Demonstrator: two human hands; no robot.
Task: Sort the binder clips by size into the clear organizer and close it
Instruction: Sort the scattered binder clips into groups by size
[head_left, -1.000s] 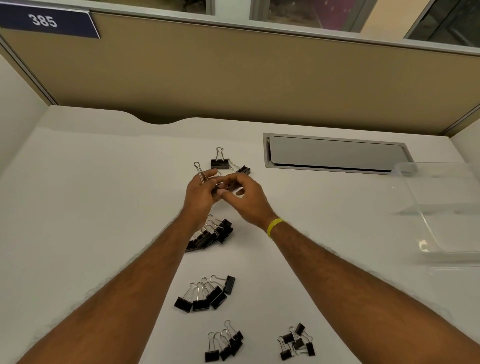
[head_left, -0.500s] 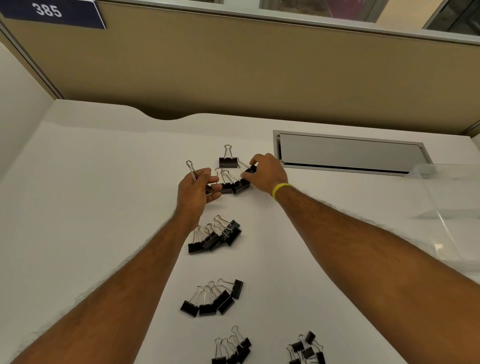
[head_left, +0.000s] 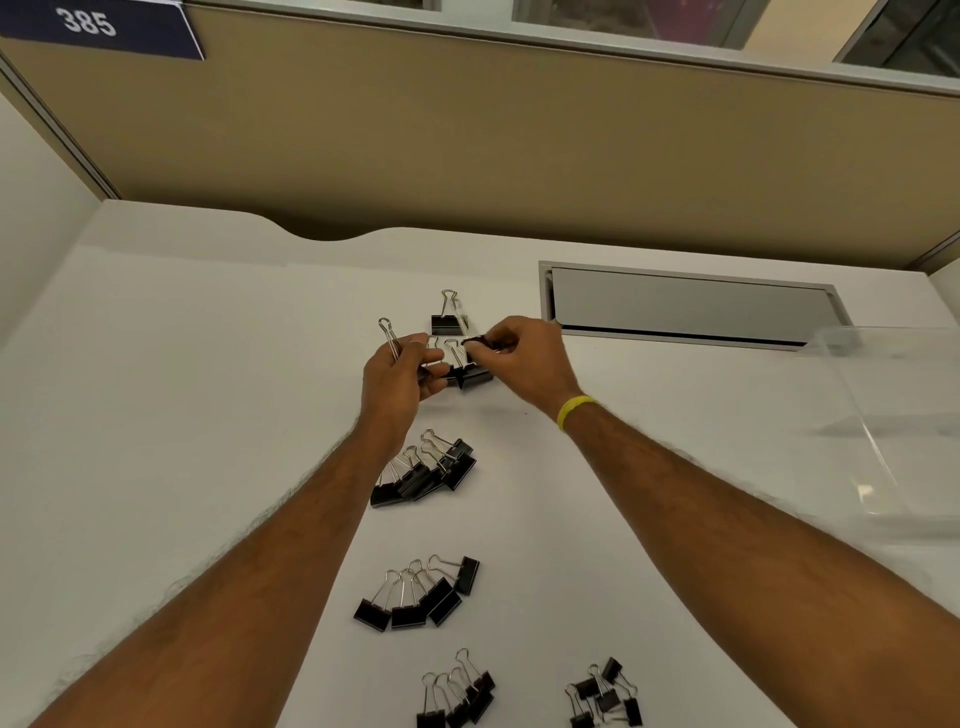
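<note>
Now, from the head camera: the left hand (head_left: 400, 382) is curled round a held clip (head_left: 388, 335), its wire handle poking up past the knuckles. The right hand (head_left: 524, 358) pinches a second clip (head_left: 475, 341) between thumb and forefinger, just above loose clips (head_left: 472, 375) on the desk (head_left: 182, 415). A lone clip (head_left: 447, 322) sits behind. Four piles (head_left: 426, 470) lie nearer the person. The organizer (head_left: 893, 431) waits far right, well apart.

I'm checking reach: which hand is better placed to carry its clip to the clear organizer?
Probably the right hand: the clear organizer lies on its side, while the left hand would cross over.
</note>
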